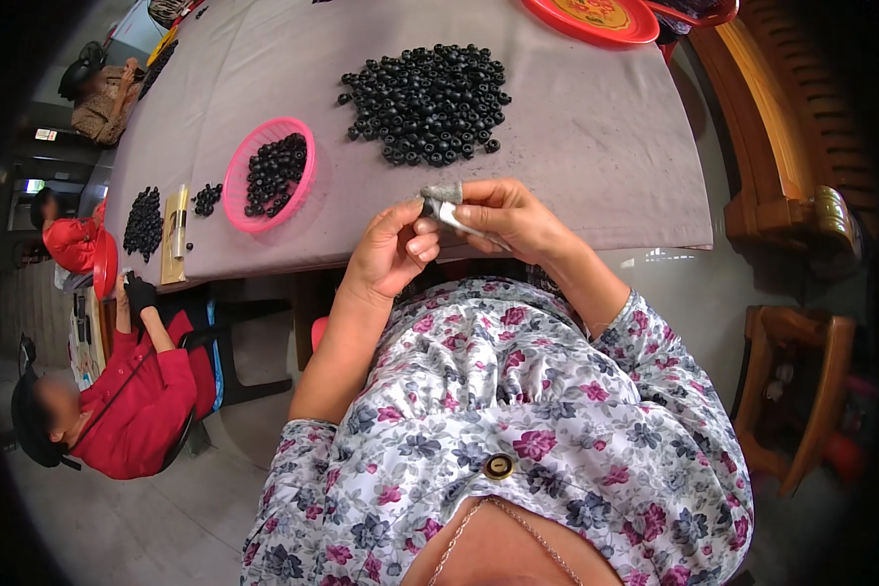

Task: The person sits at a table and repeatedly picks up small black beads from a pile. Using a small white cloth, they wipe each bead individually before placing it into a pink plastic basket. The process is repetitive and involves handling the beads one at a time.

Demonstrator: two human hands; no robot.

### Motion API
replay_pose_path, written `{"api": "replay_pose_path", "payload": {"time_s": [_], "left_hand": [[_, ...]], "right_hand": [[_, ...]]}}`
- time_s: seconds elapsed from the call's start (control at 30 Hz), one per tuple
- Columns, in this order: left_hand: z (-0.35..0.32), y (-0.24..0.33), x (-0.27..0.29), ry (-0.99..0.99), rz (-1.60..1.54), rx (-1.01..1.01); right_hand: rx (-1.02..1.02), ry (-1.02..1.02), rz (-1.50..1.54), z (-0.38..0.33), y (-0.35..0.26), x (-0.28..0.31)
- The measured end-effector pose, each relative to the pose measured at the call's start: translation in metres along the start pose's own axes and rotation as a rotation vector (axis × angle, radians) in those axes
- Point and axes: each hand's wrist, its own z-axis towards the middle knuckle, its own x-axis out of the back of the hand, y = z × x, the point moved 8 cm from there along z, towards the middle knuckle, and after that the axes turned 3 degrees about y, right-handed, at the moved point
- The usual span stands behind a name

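My left hand [389, 252] and my right hand [510, 216] meet just in front of the table's near edge. Between their fingertips they pinch a small black round piece [428, 206] with a short whitish stick [456, 220] running from it under my right fingers. A grey cloth cap covers my right fingertip. Beyond the hands lies a big heap of black ring-shaped pieces [426, 103] on the grey tablecloth [576, 146]. A pink round basket [268, 175] holding more black pieces stands to the left of my hands.
A co-worker in red [132, 396] sits at the left with a black-gloved hand raised by a small black pile [145, 223] and a gold strip [175, 234]. A red tray [592, 18] lies at the far edge. Wooden chairs [801, 381] stand at the right.
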Motion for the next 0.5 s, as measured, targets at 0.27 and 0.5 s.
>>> {"api": "replay_pose_path", "payload": {"time_s": [0.27,0.5], "left_hand": [[0.0027,-0.0003,-0.0007,-0.004,-0.026,-0.001],[0.0027,-0.0004,0.0034,-0.005,-0.018,-0.014]], "right_hand": [[0.02,-0.041,0.041,0.0014,-0.0014,0.0016],[0.035,-0.08,0.045,-0.001,-0.0051,-0.0057]]}}
